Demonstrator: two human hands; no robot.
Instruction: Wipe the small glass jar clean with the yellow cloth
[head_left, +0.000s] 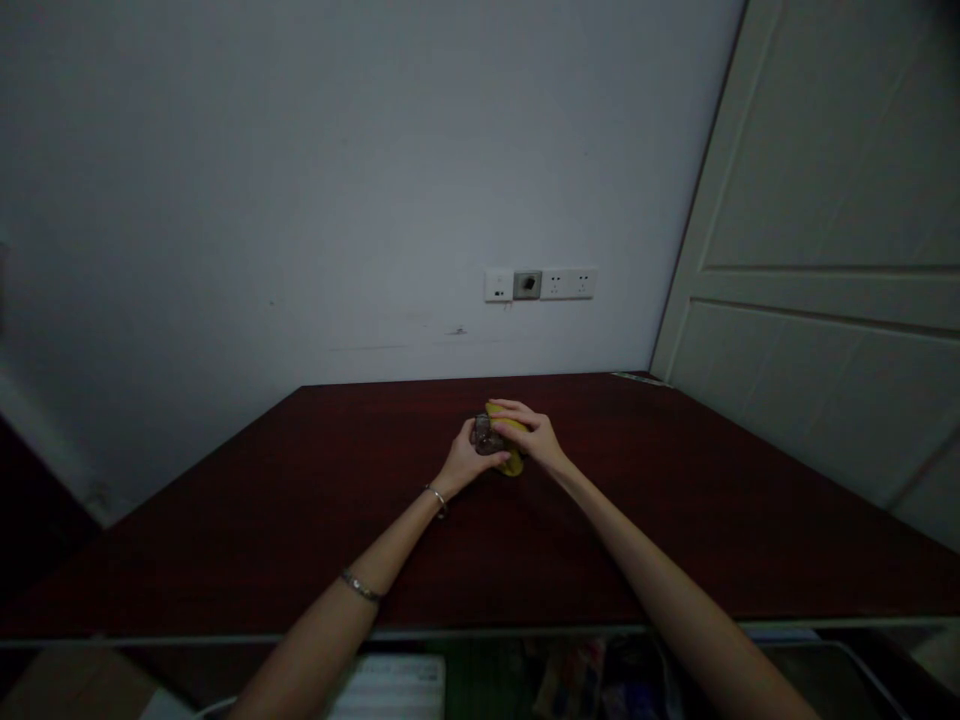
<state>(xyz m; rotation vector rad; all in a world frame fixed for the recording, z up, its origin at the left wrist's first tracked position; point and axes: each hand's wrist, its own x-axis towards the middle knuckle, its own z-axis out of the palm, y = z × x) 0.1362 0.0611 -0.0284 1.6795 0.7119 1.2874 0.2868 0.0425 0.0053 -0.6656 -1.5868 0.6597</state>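
"Head view: what do the two hands have hold of?"

"The left hand is partly closed around a dark, shiny item, its thumb reaching across the lower front. The right hand is half curled, its fingers laid over a yellow item."

"Are those two items touching?"

"They look pressed together, the dark one on the left and the yellow one behind it and to the right. I can't tell what either is; the fingers hide too much and the light is dim."

"Where is all this?"

"Over the middle of a dark red table, toward its far edge. I can't tell whether the items rest on the top."

"And around it?"

"A pale wall behind with a row of sockets, a panelled door on the right, and a bracelet on the left wrist."
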